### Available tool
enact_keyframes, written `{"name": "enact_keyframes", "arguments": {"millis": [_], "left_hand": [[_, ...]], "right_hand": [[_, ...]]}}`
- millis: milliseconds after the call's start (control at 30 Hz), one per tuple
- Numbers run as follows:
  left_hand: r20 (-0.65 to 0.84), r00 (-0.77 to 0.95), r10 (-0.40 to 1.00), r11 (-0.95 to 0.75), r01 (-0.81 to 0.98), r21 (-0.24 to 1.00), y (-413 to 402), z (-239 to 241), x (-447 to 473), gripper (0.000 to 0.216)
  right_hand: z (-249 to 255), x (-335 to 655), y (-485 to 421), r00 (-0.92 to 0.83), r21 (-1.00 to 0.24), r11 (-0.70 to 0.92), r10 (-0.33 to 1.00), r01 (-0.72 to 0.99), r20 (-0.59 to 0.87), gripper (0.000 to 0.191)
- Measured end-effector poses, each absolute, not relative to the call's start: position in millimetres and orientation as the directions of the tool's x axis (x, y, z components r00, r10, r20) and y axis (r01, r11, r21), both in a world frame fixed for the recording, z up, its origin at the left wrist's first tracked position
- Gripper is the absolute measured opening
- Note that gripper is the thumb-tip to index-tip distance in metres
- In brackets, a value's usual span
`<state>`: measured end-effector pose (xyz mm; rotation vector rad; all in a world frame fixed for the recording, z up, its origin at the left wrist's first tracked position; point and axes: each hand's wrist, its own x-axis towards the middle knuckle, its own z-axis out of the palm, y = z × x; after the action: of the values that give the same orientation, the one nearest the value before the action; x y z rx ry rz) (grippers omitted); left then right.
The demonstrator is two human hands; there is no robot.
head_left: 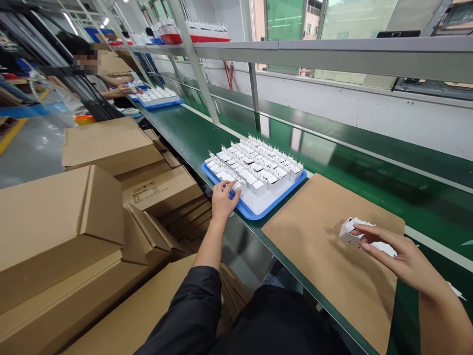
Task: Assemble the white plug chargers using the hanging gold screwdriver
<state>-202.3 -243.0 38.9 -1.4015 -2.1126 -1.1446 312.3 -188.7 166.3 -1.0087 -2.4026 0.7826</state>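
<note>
On the green bench stands a blue tray [254,217] with rows of small white box-shaped pieces [256,167]; thin prongs stick up from them, much like plug adapters. My left hand [222,199] is at the tray's near edge, with bent thumb and forefinger at the end white piece of the nearest row. Over a brown cardboard sheet [314,231], my right hand [395,251] curls around a short row of white box-shaped pieces [347,230]. Its palm side is partly hidden, and so is the far end of that row.
Stacked cardboard boxes [44,217] crowd my left side. A metal shelf rail [332,61] runs above the bench, with a slanted post [197,64] behind the tray. Further along, a co-worker [107,86] handles pieces beside another blue tray [162,103].
</note>
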Motion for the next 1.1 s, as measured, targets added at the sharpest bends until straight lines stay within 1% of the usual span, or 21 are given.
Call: {"name": "enact_keyframes", "arguments": {"millis": [100,167,333,500,800,1000,1100], "left_hand": [[0.678,-0.388,0.625,0.111,0.903,0.414,-236.7,42.1,-201.2,0.035],[0.672,-0.383,0.634,0.106,0.904,0.415,-232.0,43.5,-199.9,0.037],[0.644,-0.413,0.644,0.145,0.892,0.427,-223.1,45.8,-200.5,0.040],[0.628,-0.421,0.655,0.155,0.887,0.434,-220.5,46.0,-205.7,0.037],[0.503,-0.460,0.731,0.247,0.867,0.434,-218.1,61.4,-205.8,0.033],[0.442,-0.526,0.727,0.342,0.835,0.432,-222.8,76.1,-201.2,0.033],[0.449,-0.509,0.735,0.321,0.843,0.431,-226.5,74.9,-204.1,0.033]], "right_hand": [[167.3,311.3,-189.2,-0.651,-0.635,0.583,0.742,0.506,0.162,0.035],[168.7,310.2,-189.3,-0.657,-0.638,0.584,0.737,0.502,0.158,0.035],[169.8,308.0,-188.6,-0.655,-0.631,0.585,0.740,0.510,0.156,0.034],[169.5,306.2,-188.5,-0.648,-0.624,0.583,0.745,0.520,0.157,0.034],[166.5,310.4,-186.0,-0.652,-0.601,0.568,0.752,0.562,0.100,0.035],[166.9,320.6,-183.2,-0.648,-0.595,0.573,0.754,0.564,0.112,0.036],[174.6,323.7,-185.4,-0.631,-0.587,0.579,0.762,0.566,0.145,0.033]]}}
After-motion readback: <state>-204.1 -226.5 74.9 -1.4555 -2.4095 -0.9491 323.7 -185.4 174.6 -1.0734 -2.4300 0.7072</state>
